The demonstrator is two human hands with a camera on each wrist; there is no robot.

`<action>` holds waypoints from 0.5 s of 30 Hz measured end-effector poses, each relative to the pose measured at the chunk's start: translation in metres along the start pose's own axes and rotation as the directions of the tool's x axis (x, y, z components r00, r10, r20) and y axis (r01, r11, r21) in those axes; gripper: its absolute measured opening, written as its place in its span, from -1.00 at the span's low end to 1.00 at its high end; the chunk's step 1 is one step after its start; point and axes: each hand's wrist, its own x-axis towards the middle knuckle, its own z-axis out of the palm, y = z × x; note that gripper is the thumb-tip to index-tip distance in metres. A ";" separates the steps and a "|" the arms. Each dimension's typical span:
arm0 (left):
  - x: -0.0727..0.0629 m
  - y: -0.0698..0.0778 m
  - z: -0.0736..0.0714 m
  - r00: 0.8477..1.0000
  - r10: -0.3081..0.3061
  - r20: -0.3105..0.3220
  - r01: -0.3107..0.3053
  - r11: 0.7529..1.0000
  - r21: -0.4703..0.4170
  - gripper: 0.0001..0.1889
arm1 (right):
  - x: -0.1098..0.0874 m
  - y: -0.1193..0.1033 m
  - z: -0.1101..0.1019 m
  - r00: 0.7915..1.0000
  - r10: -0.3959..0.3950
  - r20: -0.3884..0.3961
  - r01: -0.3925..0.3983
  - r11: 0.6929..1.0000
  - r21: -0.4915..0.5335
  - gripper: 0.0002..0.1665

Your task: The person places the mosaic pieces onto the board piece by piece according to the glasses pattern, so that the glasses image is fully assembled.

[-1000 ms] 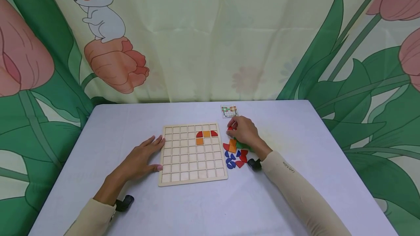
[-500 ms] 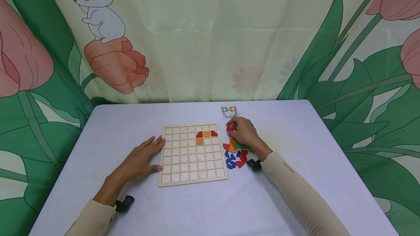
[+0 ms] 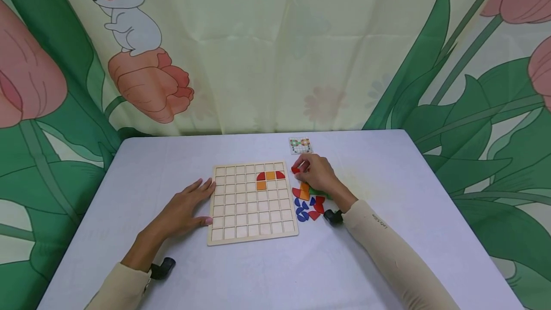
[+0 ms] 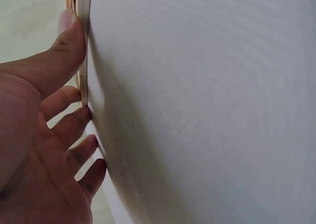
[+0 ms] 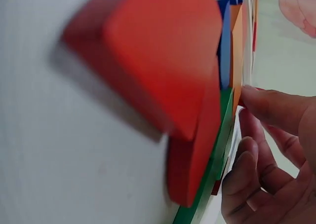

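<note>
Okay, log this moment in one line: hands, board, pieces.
left hand: touching wooden board at left edge; right hand: pinching red piece; on board: two red pieces, two orange squares

A table bears board, card, coloured pieces.

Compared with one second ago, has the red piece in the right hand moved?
Yes, slightly left: in the head view, the red piece in the right hand is now nearer to the board.
</note>
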 end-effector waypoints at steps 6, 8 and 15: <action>0.000 0.001 0.000 1.000 -0.007 -0.001 0.007 1.000 0.004 0.03 | -0.006 -0.007 0.001 0.999 -0.035 -0.027 0.036 0.999 0.035 -0.75; 0.000 0.002 -0.001 1.000 -0.005 -0.001 0.005 1.000 0.007 0.03 | -0.009 -0.012 0.002 0.998 -0.059 -0.023 0.060 0.997 0.051 -0.74; 0.000 0.000 -0.001 1.000 -0.009 0.006 0.009 1.000 0.014 0.02 | -0.022 -0.028 0.009 0.984 -0.175 0.011 0.173 0.980 0.098 -0.74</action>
